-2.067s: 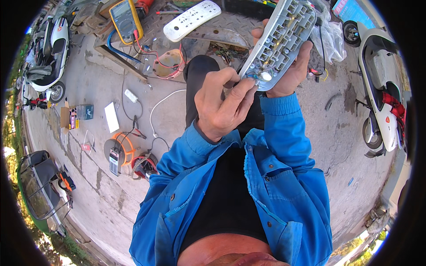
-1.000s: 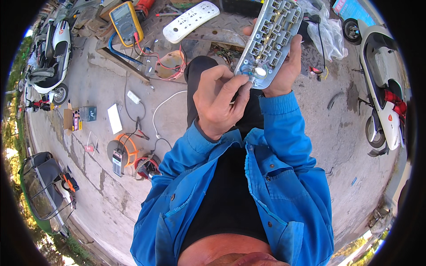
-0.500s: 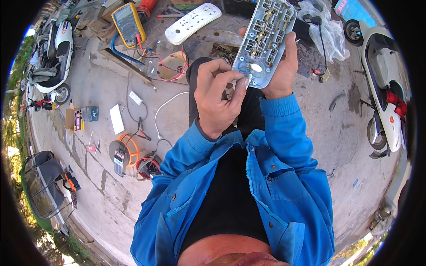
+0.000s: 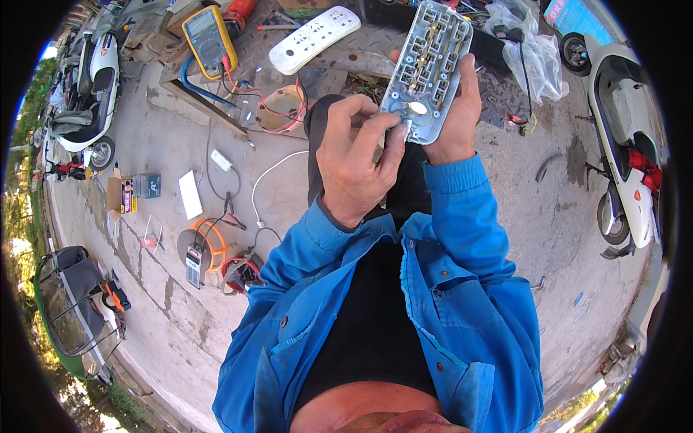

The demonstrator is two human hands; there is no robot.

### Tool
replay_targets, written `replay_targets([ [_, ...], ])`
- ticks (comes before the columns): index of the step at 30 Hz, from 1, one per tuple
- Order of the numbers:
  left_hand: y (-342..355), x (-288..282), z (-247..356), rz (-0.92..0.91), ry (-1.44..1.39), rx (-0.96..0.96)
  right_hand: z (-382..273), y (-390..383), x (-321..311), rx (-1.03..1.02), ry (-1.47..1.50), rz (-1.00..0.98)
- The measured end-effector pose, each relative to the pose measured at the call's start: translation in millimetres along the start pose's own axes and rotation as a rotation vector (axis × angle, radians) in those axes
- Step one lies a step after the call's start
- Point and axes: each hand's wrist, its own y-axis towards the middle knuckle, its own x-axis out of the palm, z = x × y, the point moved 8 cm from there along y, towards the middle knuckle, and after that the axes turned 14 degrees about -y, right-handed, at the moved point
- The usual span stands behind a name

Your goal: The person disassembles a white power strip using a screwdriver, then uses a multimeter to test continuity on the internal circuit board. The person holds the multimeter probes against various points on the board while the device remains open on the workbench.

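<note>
My right hand [image 4: 456, 119] grips an opened power strip [image 4: 435, 50] from its right side and underneath, fingers wrapped round the edge. The strip stands tilted, its far end leaning right. Its grey inside faces up, with rows of brass contact strips and moulded slots. Blue wires and a white round blob [image 4: 417, 108] lie in the near end. There, my left hand [image 4: 359, 155] has thumb and forefinger pinched at the corner, close to a small pale piece [image 4: 406, 130]. What exactly sits between those fingertips is hidden.
On the metal-plate table lie a white socket cover [image 4: 315, 40], a yellow multimeter [image 4: 209, 42] with red and black leads, and a clear plastic bag [image 4: 530, 54]. An orange reel [image 4: 209, 245], a white cord [image 4: 263, 189] and a small box [image 4: 148, 185] rest on the ground. Scooters [image 4: 622, 137] stand right and left.
The power strip has dipped slightly and shifted a little left at its far end. My left fingers have moved slightly at its near corner, still pinched.
</note>
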Motion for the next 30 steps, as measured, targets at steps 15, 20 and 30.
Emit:
replay_targets([
  [15,0.1,3.7,15.7,-0.065,0.304,-0.022,-10.4,-9.8,11.1,-0.15,-0.466,0.223],
  [20,0.3,5.1,14.6,-0.057,0.257,-0.082,-11.8,-10.1,17.3,-0.173,-0.473,0.19],
  [30,0.7,5.6,4.1,-0.056,0.15,-0.155,-12.8,-11.8,15.6,-0.173,-0.489,0.187],
])
